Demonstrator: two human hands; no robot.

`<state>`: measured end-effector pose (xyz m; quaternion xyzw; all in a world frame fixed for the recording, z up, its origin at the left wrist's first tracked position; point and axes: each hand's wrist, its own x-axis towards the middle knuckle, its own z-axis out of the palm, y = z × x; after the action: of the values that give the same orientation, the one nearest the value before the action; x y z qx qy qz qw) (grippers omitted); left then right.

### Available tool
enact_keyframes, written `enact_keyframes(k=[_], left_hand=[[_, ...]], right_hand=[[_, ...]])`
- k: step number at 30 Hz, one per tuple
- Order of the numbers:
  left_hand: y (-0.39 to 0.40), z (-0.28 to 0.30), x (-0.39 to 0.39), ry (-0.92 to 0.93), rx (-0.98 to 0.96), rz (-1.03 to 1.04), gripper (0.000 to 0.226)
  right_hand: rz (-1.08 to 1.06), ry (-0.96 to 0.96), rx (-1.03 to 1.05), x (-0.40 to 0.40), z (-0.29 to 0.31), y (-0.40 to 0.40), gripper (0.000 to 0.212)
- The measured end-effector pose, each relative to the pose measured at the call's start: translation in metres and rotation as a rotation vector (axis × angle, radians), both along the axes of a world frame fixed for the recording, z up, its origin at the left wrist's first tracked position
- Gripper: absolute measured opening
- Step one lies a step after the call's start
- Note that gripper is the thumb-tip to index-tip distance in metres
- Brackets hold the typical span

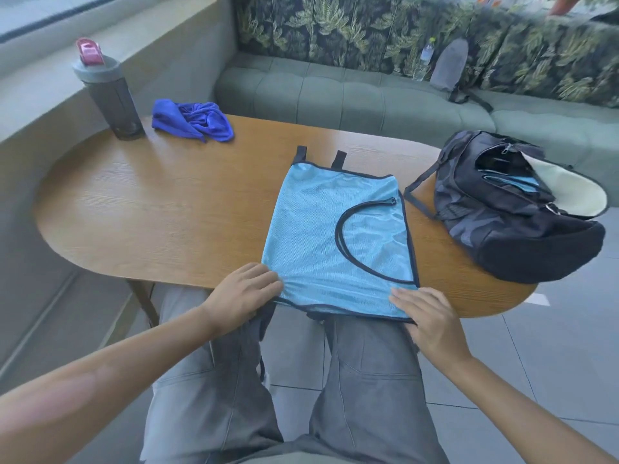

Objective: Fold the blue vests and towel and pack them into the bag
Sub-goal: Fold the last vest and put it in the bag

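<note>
- Oval wooden table (160, 209): carries everything; its near edge runs just in front of the person's lap.
- Dark camo duffel bag (502, 226): right end of the table, flap open, something light blue already showing inside; just beside the vest's right side.
- Light blue mesh vest with dark trim (321, 236): lies flat at the middle of the near edge, long axis running away from the person, straps toward the far edge, near hem hanging slightly over the edge.
- Crumpled dark blue towel (192, 120): far left of the table, beside a grey bottle with a pink lid (107, 92), well apart from both hands.
- Left hand (244, 293): on the vest's near left corner, fingers bent over the cloth, seems to pinch it.
- Right hand (428, 316): on the near right corner, fingers fairly straight, pressing flat.
- Key relation: vest lies straight ahead of both sets of fingers, so the likely fold goes away from the person, near hem toward the straps; the right hand is nearer the bag.
</note>
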<state>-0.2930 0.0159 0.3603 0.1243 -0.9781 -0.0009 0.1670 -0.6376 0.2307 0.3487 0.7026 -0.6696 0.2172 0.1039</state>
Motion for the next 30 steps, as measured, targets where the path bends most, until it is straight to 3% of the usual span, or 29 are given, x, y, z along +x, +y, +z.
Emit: enact_keyframes(k=[2,5,8,11,14,16,22,30], left_hand=[[0.002,0.011,0.0,0.014,0.091,0.003,0.021],[0.007,0.026,0.0,0.061,0.428,0.085,0.01],[0.007,0.034,-0.002,0.139,0.725,0.242,0.03],[0.004,0.044,-0.014,0.275,0.933,0.357,0.009],[-0.005,0.052,-0.025,0.349,1.093,0.315,0.011],[-0.012,0.057,-0.03,0.394,1.162,0.287,0.022],[-0.038,0.084,-0.067,0.565,1.327,0.348,0.024],[-0.125,0.092,-0.131,0.708,1.414,0.758,0.022]], right_hand=[[-0.033,-0.027,-0.004,-0.002,0.001,0.003,0.065],[-0.159,-0.197,0.069,-0.002,0.012,0.006,0.049],[-0.278,-0.444,0.136,0.005,0.029,0.005,0.031],[-0.345,-0.61,0.083,0.012,0.043,0.001,0.029],[-0.398,-0.71,0.007,0.014,0.057,-0.009,0.023],[-0.425,-0.709,-0.027,0.012,0.066,-0.018,0.021],[-0.433,-0.71,-0.054,-0.004,0.087,-0.066,0.01],[-0.432,-0.712,-0.119,-0.051,0.108,-0.179,0.017]])
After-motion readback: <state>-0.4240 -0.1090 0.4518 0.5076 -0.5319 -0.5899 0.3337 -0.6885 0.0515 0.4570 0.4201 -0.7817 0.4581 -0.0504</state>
